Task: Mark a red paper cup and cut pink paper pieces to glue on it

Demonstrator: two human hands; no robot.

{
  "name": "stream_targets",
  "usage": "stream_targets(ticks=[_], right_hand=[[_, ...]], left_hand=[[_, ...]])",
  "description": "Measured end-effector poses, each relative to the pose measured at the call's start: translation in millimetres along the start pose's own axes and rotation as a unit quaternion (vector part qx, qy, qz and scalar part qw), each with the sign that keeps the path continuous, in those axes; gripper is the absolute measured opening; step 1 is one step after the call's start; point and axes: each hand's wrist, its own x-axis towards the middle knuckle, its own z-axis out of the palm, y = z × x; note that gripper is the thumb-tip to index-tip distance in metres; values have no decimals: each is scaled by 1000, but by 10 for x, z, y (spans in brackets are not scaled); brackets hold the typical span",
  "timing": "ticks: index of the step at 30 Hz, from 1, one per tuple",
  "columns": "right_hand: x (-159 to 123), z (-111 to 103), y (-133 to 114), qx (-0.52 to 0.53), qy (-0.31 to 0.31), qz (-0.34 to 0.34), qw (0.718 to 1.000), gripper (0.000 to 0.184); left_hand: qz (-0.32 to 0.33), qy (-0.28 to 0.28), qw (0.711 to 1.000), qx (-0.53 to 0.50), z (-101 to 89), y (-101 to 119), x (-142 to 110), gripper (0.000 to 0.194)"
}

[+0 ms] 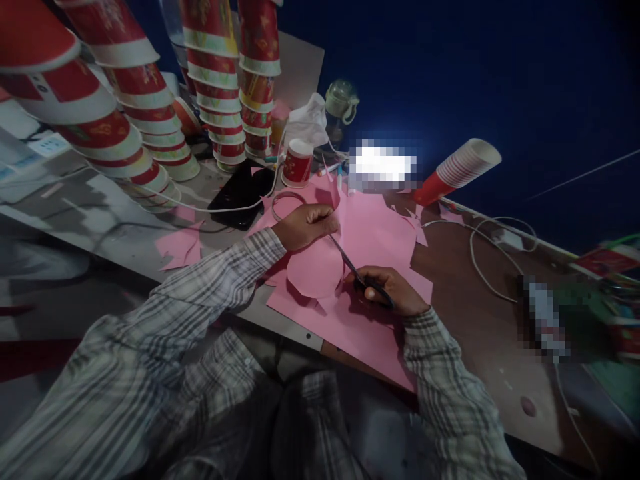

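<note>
My left hand (307, 225) is closed, its thumb and fingers pinching a piece of pink paper. Below that hand shows a rounded pink paper piece (315, 270); whether it belongs to the pinched piece is hard to tell. Dark-handled scissors (354, 268) are gripped in my right hand (393, 291), fingers in and around the handles. Their blades point up and left, and the tips reach the paper beside my left thumb. Larger pink sheets (373, 233) lie beneath both hands. Behind my left wrist a thin grey loop (289, 195) is partly hidden.
Tall stacks of red-and-white paper cups (213, 87) rise at the left. A black phone (243, 193), a single cup (297, 163) and pink scraps (181, 245) lie nearby. Another cup stack (457, 170) leans at the right, near a white cable (473, 257).
</note>
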Motion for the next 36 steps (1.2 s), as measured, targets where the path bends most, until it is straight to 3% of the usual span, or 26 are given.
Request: stream_targets(ticks=[14, 26, 36], right_hand=[[-10, 12, -11, -4, -3, 12, 1000, 61], [-12, 10, -21, 9, -19, 29, 999, 57], [-13, 2, -41, 31, -35, 40, 998, 59]], left_hand=[[-5, -25, 1000, -2, -29, 111, -17, 38], [-22, -64, 997, 23, -60, 164, -29, 43], [-22, -63, 997, 30, -44, 153, -26, 46]])
